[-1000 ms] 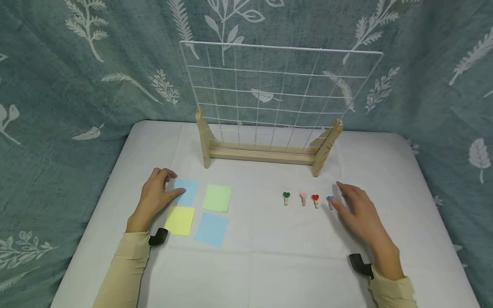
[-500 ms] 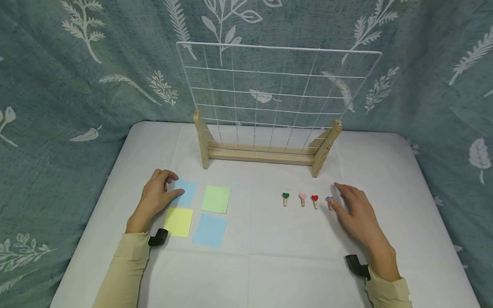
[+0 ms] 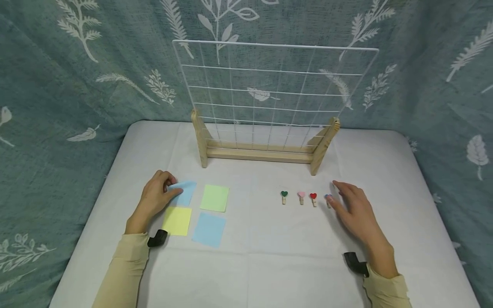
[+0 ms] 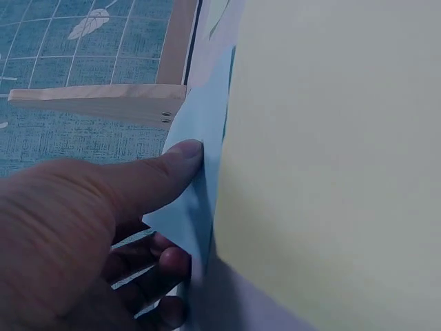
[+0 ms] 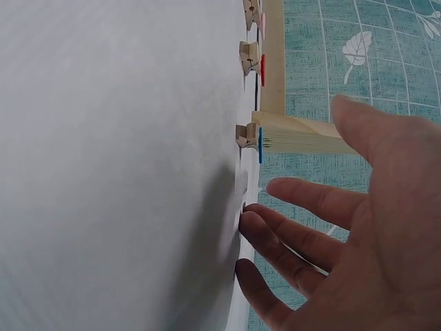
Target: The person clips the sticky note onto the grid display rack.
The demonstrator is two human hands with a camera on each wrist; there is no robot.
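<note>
My left hand (image 3: 155, 194) pinches the left edge of the upper blue sticky note (image 3: 186, 192). In the left wrist view the thumb lies on the note's face and the curled fingers are behind its raised edge. Around it lie a green note (image 3: 215, 198), a yellow note (image 3: 177, 220) and a second blue note (image 3: 209, 229). With fingers spread and holding nothing, my right hand (image 3: 357, 211) hovers beside the blue-heart mini clothespin (image 5: 248, 136). That clothespin is partly hidden by the thumb in the head view. Left of it lie red (image 3: 313, 199), pink (image 3: 301, 197) and green (image 3: 284, 197) heart clothespins.
A white wire grid (image 3: 269, 90) stands upright in a wooden base (image 3: 258, 155) at the back of the white-covered table (image 3: 246, 273). Behind it hangs a teal leaf-print cloth (image 3: 127, 38). A black wrist mount sits at each sleeve.
The left edge of the upper blue note has come up off the table under my left hand. My right hand keeps nearly the same place. The head view has shifted slightly.
</note>
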